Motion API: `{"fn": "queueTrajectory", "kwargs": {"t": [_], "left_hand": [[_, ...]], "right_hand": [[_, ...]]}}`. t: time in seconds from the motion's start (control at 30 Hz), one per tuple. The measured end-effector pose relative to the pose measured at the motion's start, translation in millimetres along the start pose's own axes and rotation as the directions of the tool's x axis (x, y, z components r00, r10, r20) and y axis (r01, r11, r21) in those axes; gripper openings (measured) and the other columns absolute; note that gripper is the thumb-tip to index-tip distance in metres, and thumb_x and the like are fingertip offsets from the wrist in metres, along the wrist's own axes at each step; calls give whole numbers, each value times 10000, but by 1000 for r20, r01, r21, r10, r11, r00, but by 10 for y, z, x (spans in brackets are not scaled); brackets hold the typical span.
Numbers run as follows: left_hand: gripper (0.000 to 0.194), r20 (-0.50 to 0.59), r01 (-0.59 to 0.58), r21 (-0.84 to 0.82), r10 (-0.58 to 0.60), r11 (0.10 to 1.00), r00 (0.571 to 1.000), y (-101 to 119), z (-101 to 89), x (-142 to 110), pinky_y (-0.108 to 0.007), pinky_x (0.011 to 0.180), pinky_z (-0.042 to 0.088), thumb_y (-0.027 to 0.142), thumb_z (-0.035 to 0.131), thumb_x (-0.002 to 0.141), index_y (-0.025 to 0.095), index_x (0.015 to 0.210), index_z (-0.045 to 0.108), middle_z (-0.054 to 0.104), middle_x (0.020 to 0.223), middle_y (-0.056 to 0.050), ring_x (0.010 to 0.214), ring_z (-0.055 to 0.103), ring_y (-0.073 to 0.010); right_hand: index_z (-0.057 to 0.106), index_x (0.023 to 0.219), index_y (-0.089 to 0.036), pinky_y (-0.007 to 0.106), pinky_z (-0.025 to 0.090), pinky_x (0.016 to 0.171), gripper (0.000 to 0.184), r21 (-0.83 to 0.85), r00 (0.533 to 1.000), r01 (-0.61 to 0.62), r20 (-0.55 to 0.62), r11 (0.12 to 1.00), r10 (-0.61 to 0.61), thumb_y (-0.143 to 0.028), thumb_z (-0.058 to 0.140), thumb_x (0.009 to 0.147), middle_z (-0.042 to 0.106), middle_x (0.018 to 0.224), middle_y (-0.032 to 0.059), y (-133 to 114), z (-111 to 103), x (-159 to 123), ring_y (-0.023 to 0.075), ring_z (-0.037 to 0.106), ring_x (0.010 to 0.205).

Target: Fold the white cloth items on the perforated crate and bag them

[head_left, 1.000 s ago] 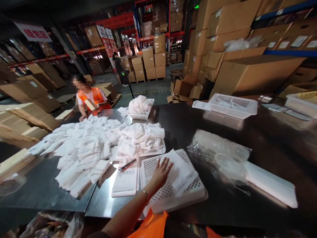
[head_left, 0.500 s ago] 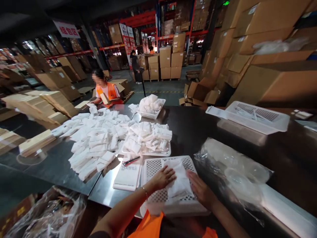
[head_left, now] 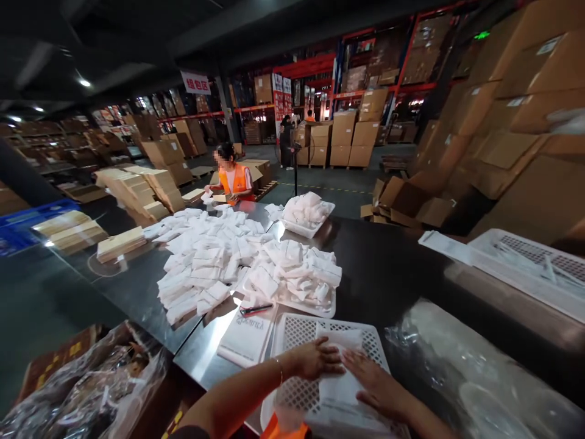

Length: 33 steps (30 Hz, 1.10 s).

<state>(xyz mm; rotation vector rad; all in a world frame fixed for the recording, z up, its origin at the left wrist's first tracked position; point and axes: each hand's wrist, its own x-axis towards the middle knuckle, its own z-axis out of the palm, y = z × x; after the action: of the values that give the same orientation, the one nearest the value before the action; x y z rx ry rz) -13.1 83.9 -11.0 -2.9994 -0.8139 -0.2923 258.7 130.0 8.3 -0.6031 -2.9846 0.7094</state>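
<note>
A white soft packet (head_left: pixel 340 390) lies flat on the lattice surface of a white plastic basket (head_left: pixel 297 329) at the table's near edge. My left hand (head_left: pixel 320 358) rests on the packet's upper left part, fingers stretched out and slightly apart. Beside it my right hand (head_left: pixel 377 381) lies flat on the packet's right part, its fingertips near those of the left. Neither hand grips anything. Left of the basket is a printed white pad or stack of bags (head_left: pixel 244 335), with a red and black cutter or pen (head_left: pixel 256 309) on top.
A large heap of white packets (head_left: pixel 210 256) covers the table's left, beside a filled white tray (head_left: pixel 292 277). Another loaded tray (head_left: pixel 307 213) stands behind. Clear plastic wrapping (head_left: pixel 457 347) and a white basket (head_left: pixel 525 262) lie right. A co-worker in an orange vest (head_left: pixel 235 180) is across the table.
My right hand has moved from the packet's right edge onto it, close to my left hand. The view has turned left and tilted up a little. The co-worker's hands have shifted.
</note>
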Motion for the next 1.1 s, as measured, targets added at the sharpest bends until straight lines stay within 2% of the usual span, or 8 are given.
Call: {"fn": "queueTrajectory", "kwargs": {"t": [0.13, 0.27, 0.4, 0.5, 0.63, 0.73, 0.97, 1.1], "left_hand": [[428, 54, -10, -19, 11, 1000, 998, -10, -56, 15, -479, 1173, 200, 227, 462, 942, 191, 1367, 489, 508, 1424, -75, 1353, 418, -230], [414, 24, 7, -4, -7, 1000, 1000, 47, -77, -17, -501, 1173, 193, 257, 454, 954, 194, 1361, 497, 492, 1435, -87, 1354, 415, -247], [403, -50, -3, 0, 3, 1000, 999, 147, -24, -122, -458, 1186, 187, 291, 436, 969, 195, 1354, 507, 459, 1460, -91, 1375, 385, -230], [398, -112, -12, -20, 9, 1000, 994, 239, 64, -214, -414, 1201, 171, 291, 379, 999, 184, 1364, 497, 490, 1437, -69, 1379, 380, -199], [414, -151, 39, -82, -51, 996, 987, 315, 166, -285, -397, 1193, 218, 243, 355, 1003, 146, 1391, 460, 517, 1411, -86, 1389, 364, -195], [449, -138, 76, -181, -102, 981, 985, 303, 173, -312, -393, 1192, 228, 225, 355, 980, 138, 1414, 432, 494, 1430, -99, 1400, 345, -195], [571, -147, 202, -488, -309, 849, 940, 222, -44, -316, -448, 1166, 282, 153, 393, 847, 141, 1418, 413, 502, 1419, -127, 1357, 415, -210], [495, -213, 198, -576, -379, 793, 900, 174, -166, -268, -436, 1135, 334, 163, 346, 878, 137, 1354, 479, 593, 1318, -130, 1262, 523, -211]], "right_hand": [[283, 1456, -258, 509, 223, 1136, 672, 39, 1000, -12, -4, 999, 13, -487, 547, 881, 307, 1505, 107, -135, -62, 37, 273, 281, 1398], [425, 1402, -295, 423, 285, 1137, 456, 70, 997, -60, -46, 996, 63, -303, 411, 946, 433, 1447, 67, -182, -175, -45, 213, 378, 1352], [474, 1372, -282, 425, 308, 1137, 530, 46, 997, 77, -29, 996, -76, -145, 479, 860, 495, 1402, 72, -75, -201, -190, 216, 423, 1325], [525, 1327, -302, 471, 353, 1115, 492, -135, 980, 197, -5, 971, -199, -91, 421, 895, 516, 1386, 56, 74, -82, -228, 222, 411, 1331], [542, 1321, -232, 482, 477, 1018, 402, -532, 836, 379, -154, 757, -526, -144, 433, 944, 586, 1319, 115, 236, 151, -167, 255, 436, 1319], [543, 1318, -213, 465, 464, 1046, 387, -639, 781, 364, -188, 678, -596, -157, 438, 949, 606, 1301, 107, 282, 219, -145, 245, 417, 1338], [513, 1340, -147, 396, 407, 1101, 424, -448, 869, 310, -223, 838, -441, -99, 351, 950, 565, 1344, 130, 310, 143, -192, 189, 410, 1343], [569, 1288, -159, 429, 422, 1082, 393, -436, 836, 308, -300, 846, -459, -136, 401, 933, 605, 1288, 137, 278, 204, -157, 215, 445, 1317]]}}
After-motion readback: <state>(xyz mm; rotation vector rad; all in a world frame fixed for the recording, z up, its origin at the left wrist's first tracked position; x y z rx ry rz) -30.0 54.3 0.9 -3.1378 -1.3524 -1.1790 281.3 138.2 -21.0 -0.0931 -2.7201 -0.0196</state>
